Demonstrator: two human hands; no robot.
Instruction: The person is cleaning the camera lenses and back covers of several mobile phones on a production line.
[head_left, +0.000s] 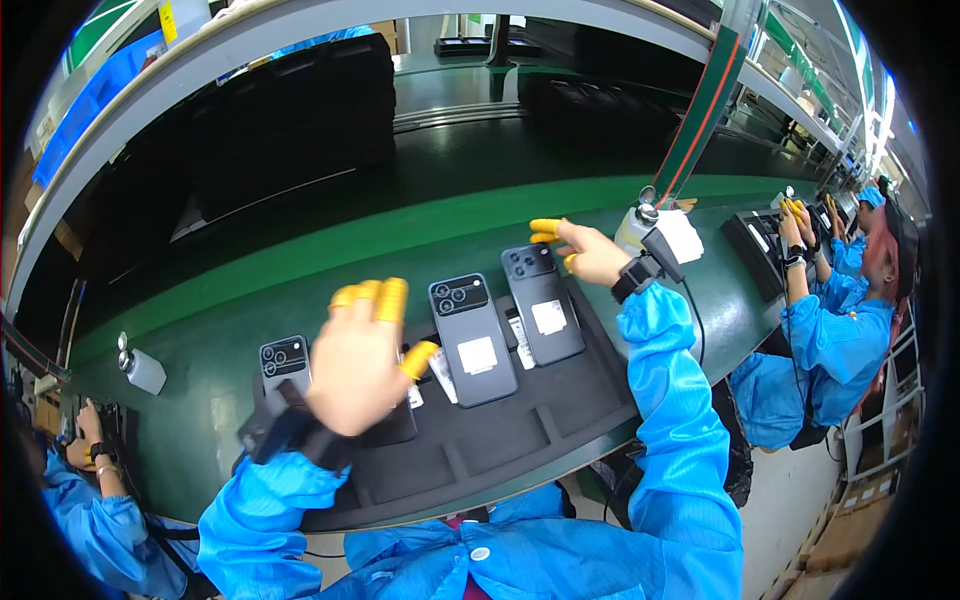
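My left hand (358, 362) is open, yellow finger covers on its fingertips and thumb. It hovers over a dark smartphone (393, 429) that it mostly hides, and overlaps the edge of a grey smartphone (284, 357) further left. Beyond the far right corner of another smartphone (545, 318) is my right hand (594, 256), its yellow-covered fingers and thumb apart and nothing visible between them. Between the hands lies a dark smartphone (476, 352) with a white label. The phones lie camera side up on a black foam tray (500, 462) with compartments; paper strips show between them.
A clear pump bottle (636, 232) stands beyond my right hand, near a white paper stack (681, 236). Another white bottle (146, 370) stands at left on the green table (200, 440). A green post (700, 115) rises at back right. Co-workers in blue sit on both sides.
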